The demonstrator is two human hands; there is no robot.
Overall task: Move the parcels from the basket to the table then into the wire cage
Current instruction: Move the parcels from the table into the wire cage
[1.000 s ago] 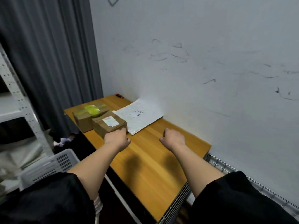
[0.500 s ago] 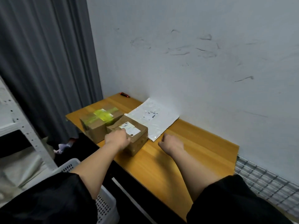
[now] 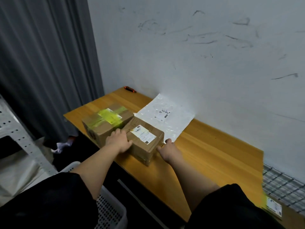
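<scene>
We brace the labelled brown box on the worktop from both sides, left hand and right hand each clasping an end, seemingly to lift it level toward the wire cage.

Both arms are stretched forward out of black short sleeves, forearms bare and angling in toward each other. The left hand is palm down with its fingers curled over the near left edge of the brown box between the two hands, thumb pointing across toward the other hand. The right hand is pressed up against that box's right side, fingertips at its corner, wrist pretty straight.
</scene>
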